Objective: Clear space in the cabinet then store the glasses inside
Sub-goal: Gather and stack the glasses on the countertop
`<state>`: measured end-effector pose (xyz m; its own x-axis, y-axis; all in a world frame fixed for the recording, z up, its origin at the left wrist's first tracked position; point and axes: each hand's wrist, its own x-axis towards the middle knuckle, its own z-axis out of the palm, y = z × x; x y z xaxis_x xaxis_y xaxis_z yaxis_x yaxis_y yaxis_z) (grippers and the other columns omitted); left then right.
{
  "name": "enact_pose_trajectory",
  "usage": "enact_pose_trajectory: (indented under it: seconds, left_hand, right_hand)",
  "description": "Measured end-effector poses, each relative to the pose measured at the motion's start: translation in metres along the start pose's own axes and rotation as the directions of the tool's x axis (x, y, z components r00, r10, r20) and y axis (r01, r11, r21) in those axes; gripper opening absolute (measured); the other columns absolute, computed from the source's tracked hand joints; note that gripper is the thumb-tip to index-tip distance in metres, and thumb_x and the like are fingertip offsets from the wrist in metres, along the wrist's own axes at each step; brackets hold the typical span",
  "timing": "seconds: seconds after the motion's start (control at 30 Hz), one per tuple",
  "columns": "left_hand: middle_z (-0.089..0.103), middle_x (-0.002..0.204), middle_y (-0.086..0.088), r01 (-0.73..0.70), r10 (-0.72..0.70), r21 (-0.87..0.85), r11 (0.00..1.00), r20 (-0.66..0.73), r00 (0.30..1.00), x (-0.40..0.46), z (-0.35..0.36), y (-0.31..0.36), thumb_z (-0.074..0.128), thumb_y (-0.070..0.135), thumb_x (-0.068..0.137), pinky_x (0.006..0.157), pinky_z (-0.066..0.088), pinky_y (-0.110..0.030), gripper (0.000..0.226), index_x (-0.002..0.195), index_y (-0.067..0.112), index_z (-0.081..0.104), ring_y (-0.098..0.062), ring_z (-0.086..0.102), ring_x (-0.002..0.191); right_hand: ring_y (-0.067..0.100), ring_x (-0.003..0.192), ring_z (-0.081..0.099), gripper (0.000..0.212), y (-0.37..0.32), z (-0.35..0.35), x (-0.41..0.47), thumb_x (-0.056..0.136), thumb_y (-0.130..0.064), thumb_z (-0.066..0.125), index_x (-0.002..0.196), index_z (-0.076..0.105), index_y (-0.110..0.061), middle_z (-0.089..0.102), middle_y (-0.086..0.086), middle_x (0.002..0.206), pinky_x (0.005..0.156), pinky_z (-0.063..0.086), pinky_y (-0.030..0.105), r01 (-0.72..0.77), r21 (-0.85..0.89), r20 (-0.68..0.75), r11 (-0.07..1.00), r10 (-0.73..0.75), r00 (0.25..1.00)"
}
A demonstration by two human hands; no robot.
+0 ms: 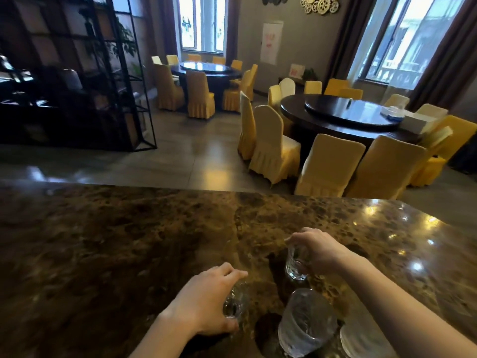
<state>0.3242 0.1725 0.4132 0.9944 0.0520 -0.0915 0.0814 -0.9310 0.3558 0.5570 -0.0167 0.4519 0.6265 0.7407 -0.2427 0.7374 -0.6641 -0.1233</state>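
Marble counter [129, 241]: left hand [206, 303] clamps small glass [236, 303], right hand [317, 251] clamps second glass [296, 264]; tumbler [304, 324] between.

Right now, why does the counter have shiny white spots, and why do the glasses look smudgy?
In the head view, the polished counter mirrors bright lights, mostly at its right end; the glass nearest the camera is blurred, as are the ones in the left hand and right hand; the wide lens bends the edges.
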Motion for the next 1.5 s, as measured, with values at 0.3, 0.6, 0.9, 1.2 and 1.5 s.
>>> enact_pose_trajectory:
  seconds: [0.3,0.6,0.9,1.2,1.5]
  left_hand:
    - [0.044,0.137,0.017,-0.007,0.007,0.0,1.0,0.021,1.0,-0.01,0.005,-0.004,0.077,0.054,0.074,0.106,0.044,-0.034,0.086,0.145,0.045,0.031,-0.01,0.047,0.125]
    - [0.039,0.15,0.012,-0.007,0.007,-0.004,1.0,0.073,0.997,-0.026,0.004,-0.019,0.079,0.051,0.076,0.114,0.036,-0.039,0.087,0.148,0.041,0.031,-0.016,0.04,0.137]
    - [0.039,0.152,0.007,0.011,-0.009,-0.017,1.0,0.096,0.995,-0.029,-0.005,-0.019,0.08,0.05,0.076,0.114,0.037,-0.042,0.089,0.149,0.037,0.03,-0.019,0.04,0.138]
    - [0.026,0.153,0.026,-0.01,0.005,-0.11,0.994,-0.047,0.999,-0.038,-0.018,-0.002,0.065,0.076,0.073,0.117,0.03,-0.035,0.096,0.15,0.053,0.013,-0.003,0.027,0.142]
    - [0.022,0.155,0.024,-0.305,0.301,-0.102,0.947,-0.046,0.952,0.022,-0.017,0.11,0.071,0.078,0.065,0.117,0.029,-0.032,0.112,0.153,0.052,0.007,-0.001,0.023,0.142]
  right_hand:
    - [0.02,0.12,0.052,0.072,-0.075,-0.021,0.024,0.073,-0.029,0.091,0.136,0.058,-0.035,0.055,-0.005,0.128,0.093,0.05,0.03,0.144,0.04,-0.088,0.989,-0.14,0.986]
    - [0.016,0.114,0.054,0.073,-0.157,0.014,0.058,0.07,-0.028,0.093,0.135,0.06,-0.036,0.057,-0.007,0.123,0.08,0.048,0.021,0.319,0.111,-0.093,0.941,-0.31,0.946]
    - [0.02,0.124,0.054,0.075,-0.175,0.02,0.06,0.071,-0.026,0.092,0.138,0.059,-0.033,0.059,-0.004,0.133,0.095,0.056,0.036,0.294,0.138,-0.05,0.946,-0.29,0.956]
    - [-0.005,0.12,0.053,0.055,-0.093,-0.038,-0.052,0.086,-0.054,0.072,0.137,0.052,-0.048,0.056,-0.026,0.131,0.098,0.053,0.03,0.343,0.289,-0.307,0.894,-0.253,0.918]
    - [0.001,0.129,0.044,0.101,0.063,-0.015,-0.181,0.062,-0.083,0.073,0.149,0.033,-0.051,0.042,-0.025,0.137,0.111,0.04,0.031,-0.018,0.197,0.019,0.98,0.015,1.0]
